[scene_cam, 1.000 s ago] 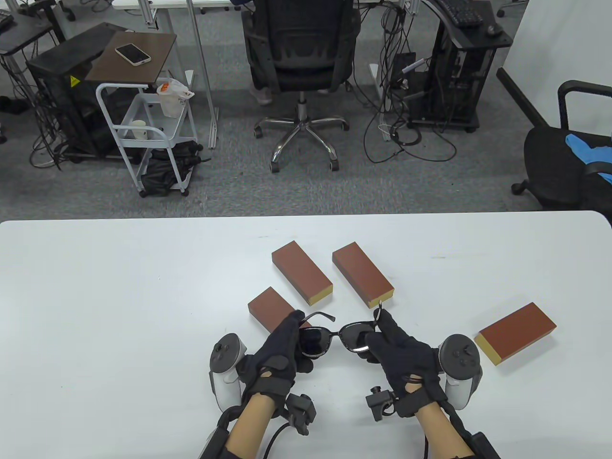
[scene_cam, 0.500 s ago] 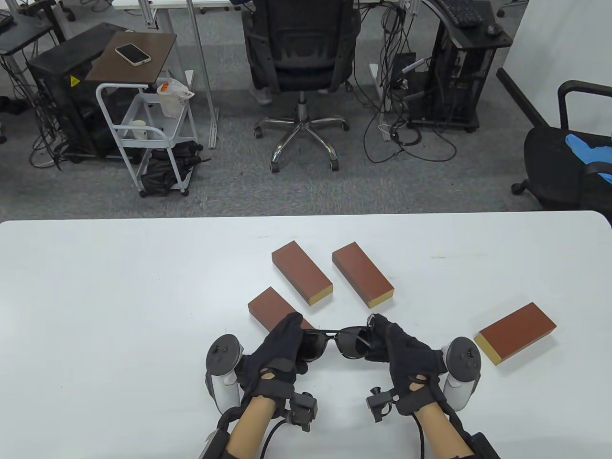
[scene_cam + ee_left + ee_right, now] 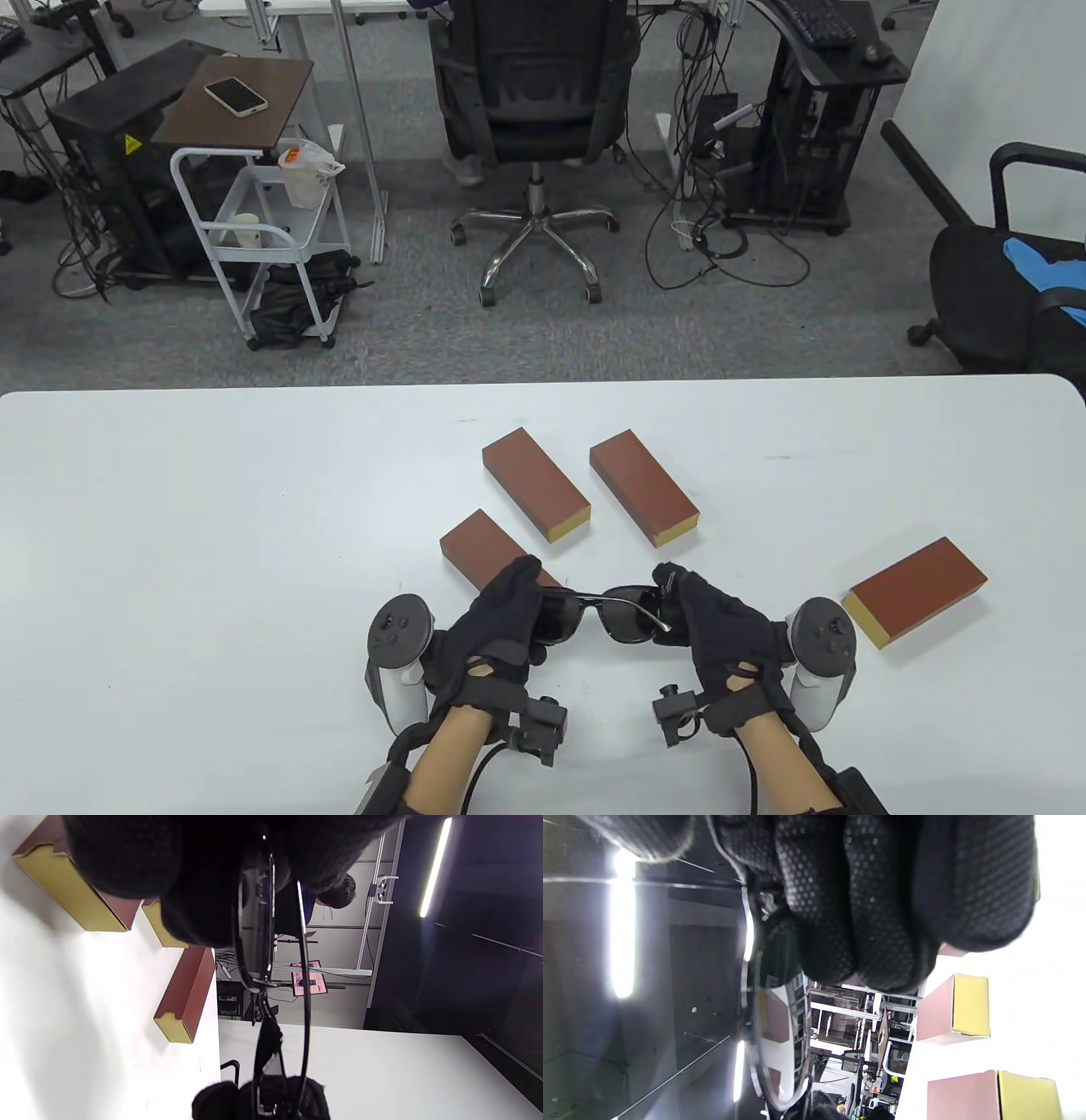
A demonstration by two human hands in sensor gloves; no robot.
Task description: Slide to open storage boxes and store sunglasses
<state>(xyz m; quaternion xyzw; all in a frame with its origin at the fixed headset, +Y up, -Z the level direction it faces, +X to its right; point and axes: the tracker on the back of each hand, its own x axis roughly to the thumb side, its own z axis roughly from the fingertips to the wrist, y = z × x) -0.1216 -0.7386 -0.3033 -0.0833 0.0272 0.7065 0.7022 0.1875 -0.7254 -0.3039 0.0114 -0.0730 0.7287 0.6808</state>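
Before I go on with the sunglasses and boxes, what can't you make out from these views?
- Sunglasses: both ends are covered by the left hand and right hand in the table view, so the hinges are hidden.
- Nearest box: its near end is hidden behind the left hand.
- All boxes: closed, contents unseen.
- Right wrist view: fingers fill the frame.

Sunglasses (image 3: 604, 613): both temples, swung out toward the boxes a second ago, now lie folded along the frame. Right hand (image 3: 717, 615), whose fingers reached out pinching the right temple tip, now curls close around the right lens end. Left hand (image 3: 501, 620) sits slightly lower, fingers closer over the left lens.
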